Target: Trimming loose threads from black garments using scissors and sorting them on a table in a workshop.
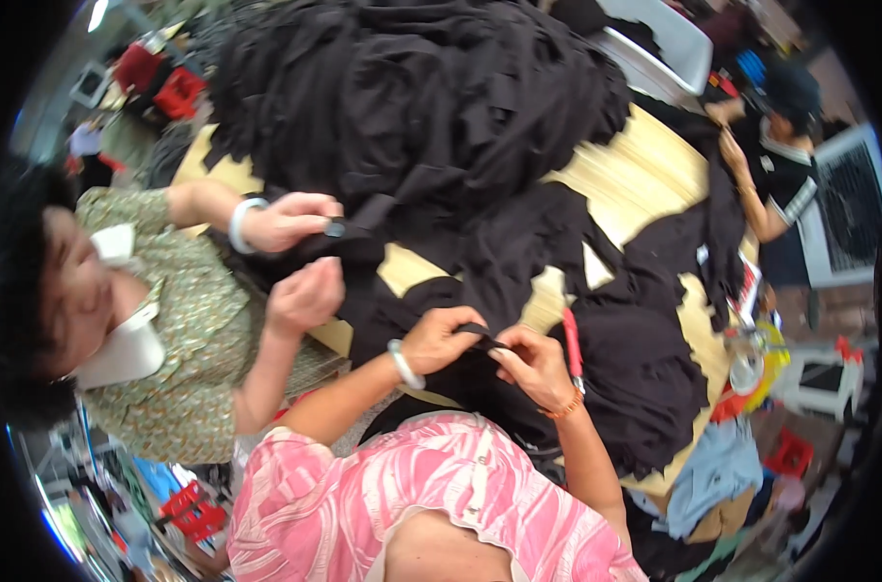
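Two hands: both of the wearer's, low centre, working one black strip.
Left hand [443,337]: fingers curled shut, pinching the left end of the strip; white bead bracelet [402,364] on the wrist.
Right hand [533,364]: fingers closed on the strip's right end, thumb tip on top; orange bead bracelet [562,407] on the wrist.
Strip [483,336]: short narrow piece of black fabric, stretched between the two hands, touching both; lies over the dark cloth just below frame centre.
Red tool [571,344]: slim red handle with a metal tip, upright just at 3 o'clock of the right hand; cannot tell whether the hand holds it.
Cloth pile [412,97]: large heap of black cut fabric at 12 o'clock, spilling down toward the hands.
Tabletop [644,175]: pale yellow wood, bare patches at 1 o'clock and between the cloth pieces.
Co-worker, 9 o'clock: green patterned top [184,320], white bangle [240,223]; upper hand [290,220] pinches a small dark piece [336,229] at the pile's edge, lower hand [307,296] loosely fisted just under it.
Second person, 2 o'clock: dark top with white trim [785,179], hands on black cloth at the tabletop's far edge.
Wearer's top [412,495]: pink and white pattern, 6 o'clock.
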Demonstrator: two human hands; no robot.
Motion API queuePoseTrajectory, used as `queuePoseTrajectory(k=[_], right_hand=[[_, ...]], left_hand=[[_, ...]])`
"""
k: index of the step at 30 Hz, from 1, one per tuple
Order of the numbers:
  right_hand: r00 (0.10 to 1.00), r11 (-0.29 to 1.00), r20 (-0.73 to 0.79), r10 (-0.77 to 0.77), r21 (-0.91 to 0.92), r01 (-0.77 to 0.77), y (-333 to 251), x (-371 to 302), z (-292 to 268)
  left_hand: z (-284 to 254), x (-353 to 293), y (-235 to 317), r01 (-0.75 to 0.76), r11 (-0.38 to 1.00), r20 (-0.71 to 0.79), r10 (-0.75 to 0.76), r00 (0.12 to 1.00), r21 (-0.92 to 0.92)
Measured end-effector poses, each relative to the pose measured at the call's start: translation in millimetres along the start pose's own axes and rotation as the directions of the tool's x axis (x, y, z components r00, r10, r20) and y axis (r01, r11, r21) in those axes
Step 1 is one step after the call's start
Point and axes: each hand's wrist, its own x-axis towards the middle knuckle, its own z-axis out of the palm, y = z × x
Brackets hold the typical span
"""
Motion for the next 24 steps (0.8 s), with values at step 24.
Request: queuePoseTrajectory(k=[24], right_hand=[[0.843, 0.529, -0.526, -0.111, -0.749, -0.398, 100, -37, -68]], left_hand=[[-28, -64, 38, -0.136, 0.739, -0.317, 0.437, 0.842, 0.66]])
